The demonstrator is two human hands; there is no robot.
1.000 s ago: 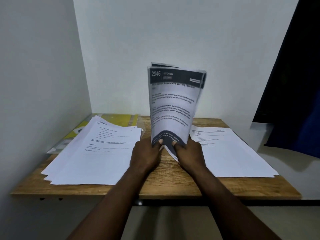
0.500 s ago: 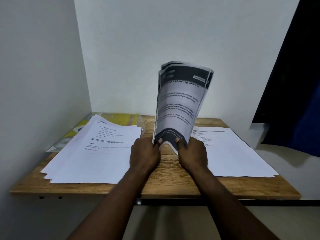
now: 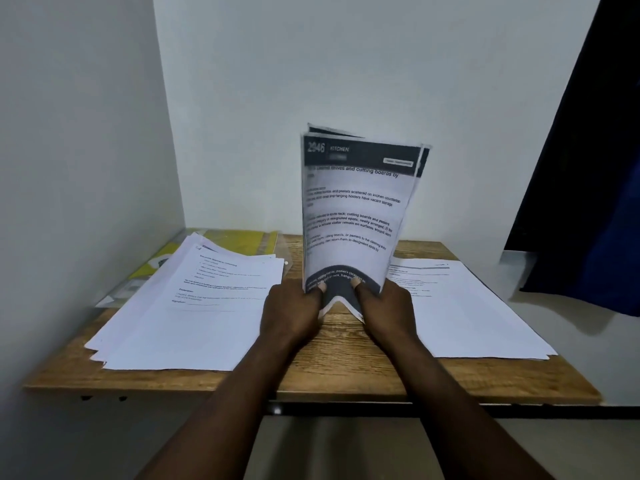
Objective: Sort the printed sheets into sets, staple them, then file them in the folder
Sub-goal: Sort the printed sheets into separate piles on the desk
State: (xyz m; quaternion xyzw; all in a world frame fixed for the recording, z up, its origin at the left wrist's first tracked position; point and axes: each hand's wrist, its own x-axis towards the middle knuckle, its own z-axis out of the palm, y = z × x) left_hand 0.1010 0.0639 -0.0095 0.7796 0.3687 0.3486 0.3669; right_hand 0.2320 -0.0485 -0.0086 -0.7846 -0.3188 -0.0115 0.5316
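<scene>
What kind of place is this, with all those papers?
Probably a small desk corner in a home or office. A wooden table sits against plain white walls, piles of printed sheets lie on it, and a yellow folder waits at the back.

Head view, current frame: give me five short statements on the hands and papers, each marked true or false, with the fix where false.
1. Both hands grip the bottom edge of one upright bundle of sheets. True: the left hand and the right hand hold it.
2. The bundle's front page has a dark header reading KITCHEN. True.
3. The left pile is neatly squared. False: its sheets are fanned out, edges offset.
4. The yellow folder lies on top of the left pile. False: the pile partly covers it; the folder lies behind, by the wall.
5. A stapler sits on the table between the piles. False: none is visible; the right pile lies flat there.
</scene>
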